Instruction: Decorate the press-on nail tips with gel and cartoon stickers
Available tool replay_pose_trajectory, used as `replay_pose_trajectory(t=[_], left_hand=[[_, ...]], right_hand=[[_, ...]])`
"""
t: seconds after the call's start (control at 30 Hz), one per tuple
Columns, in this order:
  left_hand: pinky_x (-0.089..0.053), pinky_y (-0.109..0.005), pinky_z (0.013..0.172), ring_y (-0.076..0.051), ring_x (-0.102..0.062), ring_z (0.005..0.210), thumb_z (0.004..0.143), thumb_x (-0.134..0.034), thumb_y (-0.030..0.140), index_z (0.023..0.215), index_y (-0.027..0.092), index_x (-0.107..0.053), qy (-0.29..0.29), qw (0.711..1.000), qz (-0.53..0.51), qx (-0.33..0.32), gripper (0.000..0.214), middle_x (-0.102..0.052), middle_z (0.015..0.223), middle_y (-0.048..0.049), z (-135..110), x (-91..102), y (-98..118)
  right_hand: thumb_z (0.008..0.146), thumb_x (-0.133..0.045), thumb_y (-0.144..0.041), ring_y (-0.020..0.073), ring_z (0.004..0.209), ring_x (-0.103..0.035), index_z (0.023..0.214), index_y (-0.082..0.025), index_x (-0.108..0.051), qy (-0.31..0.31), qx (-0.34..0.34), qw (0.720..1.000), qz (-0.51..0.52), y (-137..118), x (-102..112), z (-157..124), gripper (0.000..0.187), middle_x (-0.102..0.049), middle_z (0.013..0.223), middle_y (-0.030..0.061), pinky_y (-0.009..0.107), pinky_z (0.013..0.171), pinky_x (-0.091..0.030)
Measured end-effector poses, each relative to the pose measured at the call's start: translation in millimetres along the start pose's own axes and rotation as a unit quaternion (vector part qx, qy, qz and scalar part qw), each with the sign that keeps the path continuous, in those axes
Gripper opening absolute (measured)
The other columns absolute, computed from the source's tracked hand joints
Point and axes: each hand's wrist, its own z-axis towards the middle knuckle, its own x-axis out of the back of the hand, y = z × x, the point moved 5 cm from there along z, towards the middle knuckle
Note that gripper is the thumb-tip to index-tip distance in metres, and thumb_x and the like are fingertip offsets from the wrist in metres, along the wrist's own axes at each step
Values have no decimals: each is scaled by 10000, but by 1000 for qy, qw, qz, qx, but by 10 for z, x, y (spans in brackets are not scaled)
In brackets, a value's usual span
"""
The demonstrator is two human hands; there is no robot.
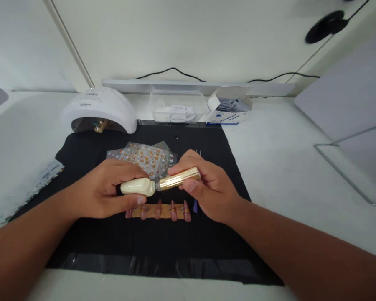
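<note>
My left hand is closed around the cream body of a small polish bottle, held sideways above a black mat. My right hand pinches the bottle's gold cap between thumb and fingers. Directly below the bottle lies a wooden strip carrying several long pinkish false nails. Sticker sheets with small orange and white designs lie fanned out just beyond my hands. A thin purple tool pokes out under my right hand.
A white domed nail lamp stands at the mat's far left corner. Behind are a clear plastic box and a box of alcohol pads. More sticker sheets lie left of the mat. A wire frame sits at right.
</note>
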Motion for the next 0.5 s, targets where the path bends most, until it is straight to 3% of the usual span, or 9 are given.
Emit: replay_pose_trajectory(t=[0.13, 0.33, 0.5], left_hand=[[-495, -214, 616, -136, -671, 666, 912, -617, 239, 932, 179, -658, -3, 1000, 15, -17, 75, -726, 777, -20, 22, 30, 20], [-488, -200, 609, -126, -668, 660, 905, -620, 224, 946, 187, -660, -9, 1000, 18, -2, 68, -728, 792, -8, -15, 55, -10], [-446, -182, 588, -93, -610, 618, 898, -643, 200, 964, 177, -666, 0, 999, 33, 15, 73, -683, 746, 15, -59, 101, -58]], right_hand=[[943, -606, -491, 102, 637, -530, 999, -217, -733, 49, -37, 995, 81, 60, 48, -45, 307, -562, 809, -4, 268, 589, -425], [905, -668, -464, 98, 567, -487, 846, -203, -751, 141, -49, 976, 157, 108, 173, -22, 280, -578, 662, -18, 251, 535, -368], [901, -657, -437, 99, 569, -484, 780, -180, -723, 87, -66, 987, 121, 104, 161, -20, 292, -573, 694, -8, 261, 535, -376]])
